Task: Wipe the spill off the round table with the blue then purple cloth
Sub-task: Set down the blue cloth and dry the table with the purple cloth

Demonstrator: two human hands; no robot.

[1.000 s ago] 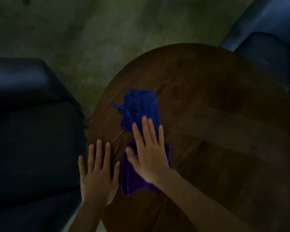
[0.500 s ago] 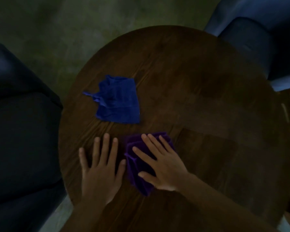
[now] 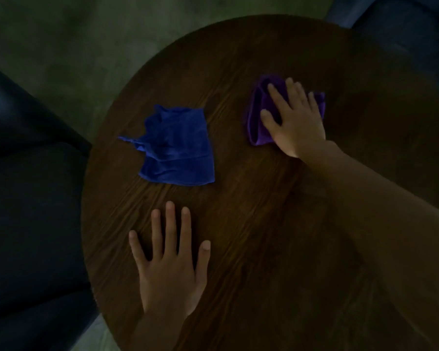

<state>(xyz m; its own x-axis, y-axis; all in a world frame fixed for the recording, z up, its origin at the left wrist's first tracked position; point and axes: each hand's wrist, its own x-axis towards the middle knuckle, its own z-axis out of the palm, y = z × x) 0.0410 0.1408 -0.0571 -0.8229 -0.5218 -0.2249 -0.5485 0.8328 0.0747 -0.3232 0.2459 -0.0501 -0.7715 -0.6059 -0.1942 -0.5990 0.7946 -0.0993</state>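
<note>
Flat-palmed, my right hand (image 3: 295,117) presses the purple cloth (image 3: 257,117) against the round table (image 3: 264,224); the fingers are spread over the fabric, not curled round it, so this is a pressing hold and not a pinch. My left hand (image 3: 170,264) lies open and flat on the bare wood, holding nothing, apparently as a brace.

Landmark: the blue cloth (image 3: 178,148), lying crumpled and untouched on the tabletop.

Findings:
- The purple cloth is now well to the right of the blue cloth and slightly farther from me. Half a second ago it lay on the near side of the blue cloth, just beside my left hand. It has been swept out across the wood under the right palm.
- The blue cloth has not changed shape or place on the table in that interval.
- My left hand is on the near side of the blue cloth, apart from it.

Assessment: with the blue cloth set aside, I judge its pass done and the purple pass under way. Lighting is dim; I cannot make out any spill or wet sheen on the wood, so whether residue remains cannot be confirmed.
</note>
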